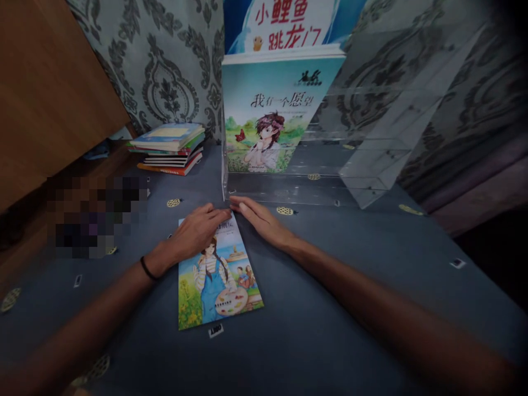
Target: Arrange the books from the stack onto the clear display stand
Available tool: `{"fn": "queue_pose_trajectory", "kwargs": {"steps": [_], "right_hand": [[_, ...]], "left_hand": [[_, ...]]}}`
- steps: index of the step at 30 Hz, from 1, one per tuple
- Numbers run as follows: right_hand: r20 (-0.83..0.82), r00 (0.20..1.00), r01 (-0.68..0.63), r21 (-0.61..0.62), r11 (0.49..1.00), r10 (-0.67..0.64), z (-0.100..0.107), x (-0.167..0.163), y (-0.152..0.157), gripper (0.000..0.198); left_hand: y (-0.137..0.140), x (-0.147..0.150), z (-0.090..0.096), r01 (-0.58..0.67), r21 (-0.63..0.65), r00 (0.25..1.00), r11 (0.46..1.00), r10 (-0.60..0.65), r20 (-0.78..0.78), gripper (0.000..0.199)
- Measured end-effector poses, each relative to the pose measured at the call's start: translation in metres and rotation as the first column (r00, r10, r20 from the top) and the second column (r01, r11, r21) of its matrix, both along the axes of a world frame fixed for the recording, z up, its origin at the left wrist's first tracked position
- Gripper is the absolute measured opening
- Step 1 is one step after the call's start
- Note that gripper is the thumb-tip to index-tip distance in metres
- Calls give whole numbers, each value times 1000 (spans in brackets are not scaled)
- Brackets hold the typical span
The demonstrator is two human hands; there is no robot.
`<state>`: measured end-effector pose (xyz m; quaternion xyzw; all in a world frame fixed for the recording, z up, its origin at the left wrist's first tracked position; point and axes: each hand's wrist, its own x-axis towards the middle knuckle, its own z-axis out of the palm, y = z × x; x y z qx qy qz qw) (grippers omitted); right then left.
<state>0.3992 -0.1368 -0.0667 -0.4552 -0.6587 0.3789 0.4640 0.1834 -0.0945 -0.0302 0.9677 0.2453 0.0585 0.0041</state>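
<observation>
A thin picture-covered book (225, 280) lies flat on the blue cloth, its cover showing a figure in blue overalls with a paint palette. My left hand (200, 231) rests on the upper part of this cover, fingers stretched together toward the top right corner, hiding some of the title. At that same corner is my right hand (262, 220), its fingers extended and nearly meeting the left fingertips; whether it touches the book's edge I cannot tell. Just beyond both hands stands a clear acrylic rack (284, 195), where a green and blue book (264, 121) leans upright on the left side.
Behind the leaning book rises another blue book (289, 25). A stack of books (171, 148) sits at the back left, near a wooden panel (53, 99). Patterned wallpaper (165, 71) covers the wall behind. A blurred-out patch covers something on the left.
</observation>
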Motion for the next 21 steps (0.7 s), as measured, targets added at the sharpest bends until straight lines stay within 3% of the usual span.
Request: {"fn": "queue_pose_trajectory", "kwargs": {"steps": [7, 13, 21], "right_hand": [[-5, 1000, -9, 14, 1000, 9, 1, 0, 0, 49], [5, 1000, -22, 2, 1000, 22, -2, 0, 0, 50], [-49, 999, 2, 38, 999, 0, -5, -3, 2, 56]], "left_hand": [[3, 2, -7, 23, 40, 1000, 999, -23, -7, 57], [0, -1, -13, 175, 42, 980, 984, -178, 91, 48], [-2, -4, -16, 166, 19, 977, 986, -167, 129, 48]]}}
